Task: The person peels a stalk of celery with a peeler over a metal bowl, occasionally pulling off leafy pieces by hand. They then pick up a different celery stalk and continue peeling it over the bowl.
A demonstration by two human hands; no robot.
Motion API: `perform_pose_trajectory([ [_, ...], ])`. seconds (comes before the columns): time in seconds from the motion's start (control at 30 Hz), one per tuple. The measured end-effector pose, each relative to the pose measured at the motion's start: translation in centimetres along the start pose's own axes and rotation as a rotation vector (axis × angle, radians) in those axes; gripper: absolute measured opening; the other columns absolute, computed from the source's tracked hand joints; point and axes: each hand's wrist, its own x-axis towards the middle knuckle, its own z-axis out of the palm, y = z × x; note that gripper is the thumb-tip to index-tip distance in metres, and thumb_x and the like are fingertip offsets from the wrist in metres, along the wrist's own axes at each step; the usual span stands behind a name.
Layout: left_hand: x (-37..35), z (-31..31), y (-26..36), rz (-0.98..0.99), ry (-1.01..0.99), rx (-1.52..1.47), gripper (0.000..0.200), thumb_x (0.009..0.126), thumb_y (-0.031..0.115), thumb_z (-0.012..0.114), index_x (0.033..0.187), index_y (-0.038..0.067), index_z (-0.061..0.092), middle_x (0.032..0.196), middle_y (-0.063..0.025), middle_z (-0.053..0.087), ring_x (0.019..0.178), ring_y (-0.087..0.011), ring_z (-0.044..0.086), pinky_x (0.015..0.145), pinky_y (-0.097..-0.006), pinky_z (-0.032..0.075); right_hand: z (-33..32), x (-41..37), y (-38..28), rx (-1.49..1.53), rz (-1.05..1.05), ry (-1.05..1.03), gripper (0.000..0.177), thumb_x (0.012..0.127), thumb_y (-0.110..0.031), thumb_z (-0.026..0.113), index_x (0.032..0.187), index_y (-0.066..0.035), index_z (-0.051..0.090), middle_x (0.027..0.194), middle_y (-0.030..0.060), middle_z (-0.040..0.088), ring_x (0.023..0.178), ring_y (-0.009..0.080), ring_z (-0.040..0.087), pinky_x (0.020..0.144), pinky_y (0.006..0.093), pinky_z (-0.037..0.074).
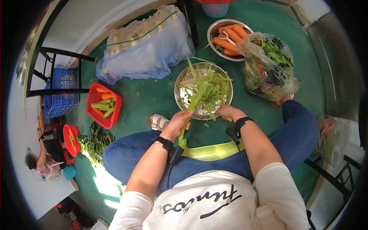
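Note:
My left hand [179, 123] is wrapped round a long light-green vegetable stalk [197, 97]. The stalk slants up and away, its far end over a round steel bowl [178, 94]. Thin green strips and leafy scraps [212, 88] lie in the bowl, some hanging past its rim. Beside the bowl's near right rim is my right hand [229, 112], fingers curled closed; whatever they may hold is hidden. A yellow-green plastic piece [209, 151] lies between my legs, below both hands.
Carrots and a white peeler [229, 38] fill another steel bowl [211, 32]. Close by are a plastic bag of greens [268, 73] and a large wrapped sack [145, 50]. Left stand a red basin [114, 123] of vegetables, leafy greens [96, 140] and a blue crate [63, 92]. Another person [50, 163] sits far left.

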Motion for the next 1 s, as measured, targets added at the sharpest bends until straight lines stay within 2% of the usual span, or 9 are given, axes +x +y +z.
perform_pose_trajectory([
  [0.03,0.5,-0.3,-0.3,0.005,0.004,-0.012,0.017,0.085,0.02,0.05,0.094,0.005,0.049,0.065,-0.0003,0.043,0.044,-0.0071,0.041,0.034,-0.0197,0.031,0.1,-0.2,-0.3,-0.013,-0.001,-0.004,0.032,0.079,-0.025,0.048,0.075,0.006,0.055,0.059,0.0174,0.055,0.049,0.0278,0.053,0.049,0.0404,0.042],
  [0.13,1.1,-0.4,-0.7,-0.004,0.002,-0.012,0.016,0.086,0.02,0.049,0.092,0.005,0.048,0.066,-0.0003,0.045,0.049,-0.0087,0.046,0.038,-0.0204,0.035,1.0,-0.6,-1.3,0.005,-0.178,0.451,0.03,0.079,-0.025,0.049,0.084,0.005,0.049,0.074,0.0234,0.057,0.065,0.0364,0.056,0.059,0.0429,0.044],
  [0.17,0.8,0.0,-0.5,0.092,-0.024,0.007,0.016,0.086,0.019,0.048,0.091,0.004,0.048,0.065,-0.0007,0.046,0.049,-0.009,0.045,0.039,-0.0206,0.035,1.5,-1.1,-1.8,-0.005,-0.182,0.451,0.03,0.079,-0.025,0.049,0.084,0.005,0.049,0.074,0.0234,0.057,0.065,0.0364,0.056,0.059,0.0429,0.044],
  [0.23,0.6,0.3,0.0,0.196,-0.05,0.022,0.015,0.087,0.018,0.048,0.09,0.004,0.048,0.065,-0.0011,0.046,0.049,-0.0093,0.044,0.04,-0.0207,0.036,2.9,-2.5,-3.2,-0.091,-0.262,0.797,0.028,0.081,-0.024,0.048,0.084,0.004,0.047,0.075,0.0245,0.056,0.071,0.0395,0.055,0.063,0.0448,0.043],
  [0.43,0.4,0.2,-0.2,0.208,-0.057,0.054,0.012,0.087,0.017,0.046,0.089,0.006,0.047,0.066,-0.0007,0.046,0.049,-0.0083,0.042,0.041,-0.0201,0.033,4.2,-4.9,-6.8,-0.195,-0.491,0.703,0.018,0.077,-0.014,0.05,0.083,0.0,0.041,0.073,0.0218,0.054,0.07,0.0394,0.053,0.062,0.0458,0.042],
  [0.5,0.5,0.4,-0.3,0.226,-0.099,0.046,0.011,0.086,0.016,0.048,0.083,0.006,0.046,0.065,-0.0007,0.046,0.049,-0.0081,0.042,0.04,-0.0202,0.032,4.4,-4.9,-7.1,-0.342,-0.783,0.657,0.017,0.075,-0.009,0.052,0.085,0.0,0.041,0.077,0.0208,0.053,0.071,0.039,0.052,0.064,0.0445,0.042],
  [0.67,0.1,0.4,0.1,0.21,-0.037,0.087,0.013,0.085,0.016,0.05,0.077,0.007,0.044,0.064,-0.0004,0.045,0.048,-0.0074,0.041,0.039,-0.0204,0.03,3.6,-4.3,-6.7,-0.345,-0.77,0.68,0.016,0.076,-0.007,0.049,0.086,0.0,0.039,0.078,0.0217,0.051,0.073,0.0392,0.051,0.062,0.0453,0.041],
  [0.77,-0.1,0.5,-0.1,0.195,-0.043,0.098,0.014,0.084,0.017,0.051,0.076,0.007,0.043,0.064,0.0,0.045,0.048,-0.007,0.04,0.039,-0.0203,0.029,2.4,-3.3,-6.0,-0.257,-0.61,0.72,0.015,0.078,-0.007,0.048,0.086,0.001,0.039,0.074,0.0234,0.052,0.07,0.0401,0.051,0.061,0.0462,0.04],
  [1.0,0.0,0.3,-0.5,0.107,0.025,0.111,0.013,0.084,0.016,0.051,0.076,0.007,0.045,0.061,0.0008,0.043,0.045,-0.0065,0.038,0.037,-0.0197,0.028,1.4,-1.5,-4.1,-0.262,-0.497,0.585,0.018,0.082,-0.014,0.047,0.085,0.003,0.041,0.071,0.0244,0.054,0.07,0.0398,0.053,0.062,0.0464,0.041],
])
